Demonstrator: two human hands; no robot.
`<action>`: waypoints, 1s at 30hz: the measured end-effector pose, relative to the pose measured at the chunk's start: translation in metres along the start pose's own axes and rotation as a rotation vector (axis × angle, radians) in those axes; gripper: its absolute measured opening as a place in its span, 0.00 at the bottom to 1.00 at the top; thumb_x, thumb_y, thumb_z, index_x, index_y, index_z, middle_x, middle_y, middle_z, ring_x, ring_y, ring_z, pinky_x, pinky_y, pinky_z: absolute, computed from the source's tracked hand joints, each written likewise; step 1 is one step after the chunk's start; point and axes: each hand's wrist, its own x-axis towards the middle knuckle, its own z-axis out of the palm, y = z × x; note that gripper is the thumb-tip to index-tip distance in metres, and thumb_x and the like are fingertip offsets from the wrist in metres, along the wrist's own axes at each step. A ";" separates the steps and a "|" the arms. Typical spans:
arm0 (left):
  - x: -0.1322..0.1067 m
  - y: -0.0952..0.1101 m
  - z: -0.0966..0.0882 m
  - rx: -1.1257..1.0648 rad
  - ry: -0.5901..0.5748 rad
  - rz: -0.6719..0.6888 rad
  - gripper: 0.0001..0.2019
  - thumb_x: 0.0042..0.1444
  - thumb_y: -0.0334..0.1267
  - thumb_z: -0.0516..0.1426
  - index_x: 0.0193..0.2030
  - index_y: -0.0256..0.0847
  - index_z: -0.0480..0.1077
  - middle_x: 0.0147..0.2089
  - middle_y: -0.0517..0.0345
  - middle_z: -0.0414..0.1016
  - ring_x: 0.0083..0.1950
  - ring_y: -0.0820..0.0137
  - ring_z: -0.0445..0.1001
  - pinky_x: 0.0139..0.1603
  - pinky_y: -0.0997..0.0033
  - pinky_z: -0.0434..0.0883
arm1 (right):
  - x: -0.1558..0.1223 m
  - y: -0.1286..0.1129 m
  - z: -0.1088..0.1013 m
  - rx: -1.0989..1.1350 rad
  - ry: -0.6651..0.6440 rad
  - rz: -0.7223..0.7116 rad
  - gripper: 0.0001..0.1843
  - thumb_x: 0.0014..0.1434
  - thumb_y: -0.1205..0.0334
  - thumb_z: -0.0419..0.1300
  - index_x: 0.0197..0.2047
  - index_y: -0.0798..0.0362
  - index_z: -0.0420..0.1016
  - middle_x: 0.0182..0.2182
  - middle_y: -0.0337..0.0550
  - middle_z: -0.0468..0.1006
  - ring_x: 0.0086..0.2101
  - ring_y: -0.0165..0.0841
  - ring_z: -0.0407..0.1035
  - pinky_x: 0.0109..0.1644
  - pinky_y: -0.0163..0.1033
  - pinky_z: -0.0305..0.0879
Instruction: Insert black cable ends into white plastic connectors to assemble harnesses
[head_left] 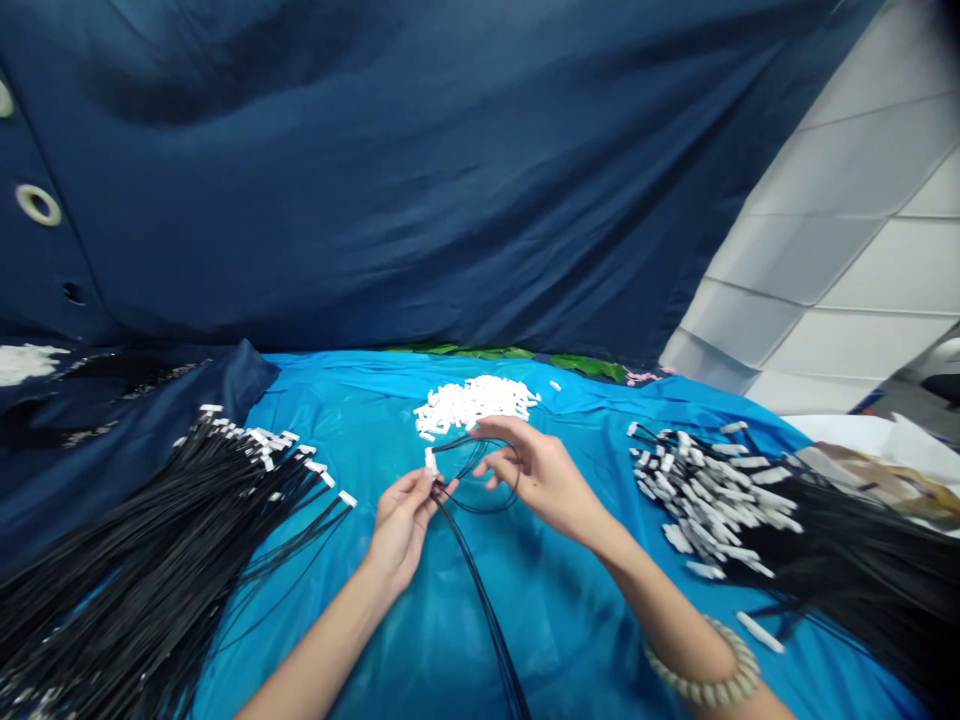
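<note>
My left hand (405, 520) pinches a white plastic connector (430, 460) with black wires running from it. Several of these wires (480, 580) trail down toward the front edge of the view. One or more thin wires bend out of the connector into a loop (487, 511) on its right. Beside that loop is my right hand (544, 475), its fingers curved and apart, with index finger and thumb at the wires. Whether those fingertips touch a wire I cannot tell. Just beyond the hands lies a heap of small white connector pieces (472, 402).
On the left lies a big bundle of black wires (142, 530) with white connector ends. A second bundle (847, 530), its white ends (712, 490) piled up, is on the right. Blue sheeting (585, 620) covers the table; a dark blue curtain (375, 180) hangs behind.
</note>
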 end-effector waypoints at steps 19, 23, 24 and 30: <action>0.005 0.005 -0.001 -0.214 0.013 -0.130 0.05 0.48 0.26 0.53 0.25 0.32 0.69 0.24 0.58 0.69 0.26 0.76 0.68 0.43 0.59 0.69 | 0.000 0.017 -0.003 -1.241 -0.161 -0.353 0.10 0.55 0.63 0.54 0.24 0.50 0.72 0.27 0.42 0.72 0.41 0.41 0.55 0.38 0.47 0.47; 0.003 0.005 -0.002 -0.257 -0.006 -0.194 0.05 0.49 0.26 0.53 0.26 0.32 0.69 0.25 0.58 0.69 0.25 0.77 0.67 0.42 0.57 0.69 | 0.002 0.028 0.002 -1.306 -0.093 -0.384 0.09 0.56 0.65 0.51 0.30 0.51 0.72 0.31 0.42 0.71 0.40 0.40 0.55 0.39 0.48 0.47; 0.003 0.005 -0.002 -0.267 0.000 -0.193 0.06 0.49 0.26 0.52 0.26 0.32 0.69 0.25 0.58 0.69 0.25 0.77 0.67 0.43 0.57 0.69 | 0.002 0.031 0.005 -1.310 -0.094 -0.388 0.09 0.56 0.65 0.50 0.32 0.51 0.71 0.32 0.43 0.71 0.41 0.40 0.55 0.39 0.48 0.48; 0.006 0.009 0.001 -0.335 0.083 -0.115 0.12 0.53 0.24 0.48 0.24 0.32 0.69 0.23 0.57 0.68 0.25 0.77 0.68 0.47 0.56 0.67 | -0.002 0.041 0.025 -1.266 -0.075 -0.401 0.10 0.55 0.66 0.50 0.40 0.53 0.70 0.40 0.45 0.70 0.46 0.44 0.54 0.46 0.53 0.49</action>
